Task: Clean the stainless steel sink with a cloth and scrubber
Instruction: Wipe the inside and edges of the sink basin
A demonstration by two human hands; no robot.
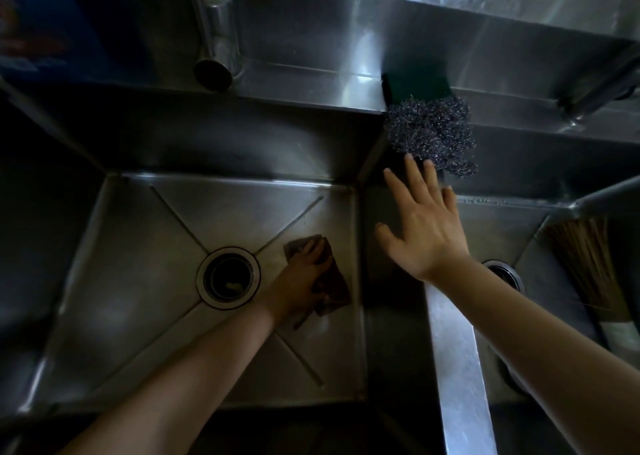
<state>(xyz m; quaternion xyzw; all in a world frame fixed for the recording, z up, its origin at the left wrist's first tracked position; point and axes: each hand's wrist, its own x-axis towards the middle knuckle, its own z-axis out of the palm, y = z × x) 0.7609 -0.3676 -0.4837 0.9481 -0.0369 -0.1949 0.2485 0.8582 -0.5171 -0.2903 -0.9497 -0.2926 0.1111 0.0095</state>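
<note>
I look down into a stainless steel double sink (138,281). My left hand (298,274) is on the floor of the left basin, just right of the drain (228,277), gripping a brown cloth (334,286) against the steel. My right hand (422,226) is raised over the divider between the basins with its fingers spread and straight. Its fingertips are right at the lower edge of a steel wool scrubber (433,132), which sits at the back of the divider. A green scouring pad (415,85) lies just behind the scrubber on the ledge.
A steel tap (214,35) stands on the back ledge at the left. A straw broom (588,267) lies in the right basin near its drain (504,274). The divider rim (457,368) runs toward me between the basins.
</note>
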